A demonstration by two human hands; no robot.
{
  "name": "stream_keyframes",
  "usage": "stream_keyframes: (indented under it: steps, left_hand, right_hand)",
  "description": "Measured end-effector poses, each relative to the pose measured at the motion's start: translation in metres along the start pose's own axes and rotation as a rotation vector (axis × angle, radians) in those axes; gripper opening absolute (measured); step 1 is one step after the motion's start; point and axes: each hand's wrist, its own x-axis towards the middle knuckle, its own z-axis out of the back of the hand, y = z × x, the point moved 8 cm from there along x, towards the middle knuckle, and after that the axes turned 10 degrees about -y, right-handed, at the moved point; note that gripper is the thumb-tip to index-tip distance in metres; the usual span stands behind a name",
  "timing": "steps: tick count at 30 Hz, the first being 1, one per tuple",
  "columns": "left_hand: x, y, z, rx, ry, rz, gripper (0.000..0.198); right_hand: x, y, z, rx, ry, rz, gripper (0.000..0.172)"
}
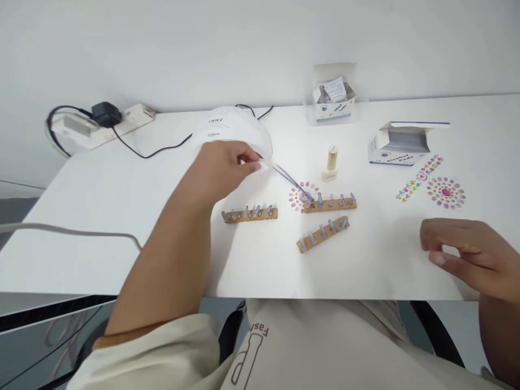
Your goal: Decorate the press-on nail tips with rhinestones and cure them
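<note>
My left hand [227,165] reaches over the front of a white nail lamp [238,127]. Its thumb and fingertips pinch a small white piece [266,164], pad-like but too blurred to name surely. Just beyond it lie slim tweezers [290,180], slanting toward a round set of nail gems [298,190]. Grey nail tips stand on three tan strips: a left strip [252,215], an upper right strip [331,206] and a lower right strip [324,235]. My right hand [471,257] rests at the table's right, fingers curled closed, with nothing visible in it.
A gold-capped bottle [332,162] stands mid-table. Behind it is an open box of sachets [335,103]; an alcohol pads box [400,146] stands right. Gem stickers [446,192] lie near my right hand. A power strip [117,127] and cables occupy the back left.
</note>
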Motion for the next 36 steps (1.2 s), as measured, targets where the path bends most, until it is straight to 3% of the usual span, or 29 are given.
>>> stream_keyframes:
  steps: [3, 7, 12, 14, 16, 20, 22, 28, 32, 34, 36]
  left_hand:
    - [0.025, -0.019, -0.023, -0.027, 0.036, -0.122, 0.008]
    - [0.053, -0.040, -0.051, -0.031, 0.109, -0.286, 0.007]
    - [0.071, -0.052, -0.080, -0.024, 0.393, -0.237, 0.013]
    - [0.074, -0.057, -0.081, -0.061, 0.427, -0.241, 0.012]
    - [0.082, -0.063, -0.075, -0.110, 0.347, -0.274, 0.010]
    - [0.117, -0.075, -0.051, -0.166, 0.033, -0.261, 0.010]
    - [0.139, -0.085, -0.048, -0.129, -0.030, -0.236, 0.012]
    - [0.200, -0.109, -0.072, 0.045, 0.011, -0.212, 0.023]
    - [0.212, -0.105, -0.088, 0.119, 0.044, -0.160, 0.023]
    - [0.205, -0.104, -0.078, 0.127, 0.007, -0.159, 0.026]
    - [0.188, -0.105, -0.055, 0.111, -0.041, -0.169, 0.032]
  right_hand:
    - [0.009, 0.001, -0.006, 0.190, 0.094, 0.037, 0.031]
    - [0.023, -0.010, -0.009, 0.256, -0.026, 0.070, 0.037]
    - [0.026, -0.024, -0.019, 0.238, -0.060, 0.050, 0.039]
    - [0.023, -0.029, -0.021, 0.222, -0.051, 0.031, 0.038]
    - [0.022, -0.030, -0.024, 0.222, -0.040, 0.034, 0.037]
    - [0.024, -0.022, -0.036, 0.199, 0.018, 0.109, 0.038]
    - [0.026, -0.017, -0.041, 0.157, 0.025, 0.153, 0.039]
    - [0.029, -0.020, -0.044, 0.061, -0.026, 0.168, 0.041]
    - [0.029, -0.023, -0.044, 0.040, -0.026, 0.153, 0.041]
    - [0.030, -0.023, -0.046, 0.034, -0.012, 0.161, 0.041]
    - [0.030, -0.023, -0.049, 0.032, 0.004, 0.167, 0.041]
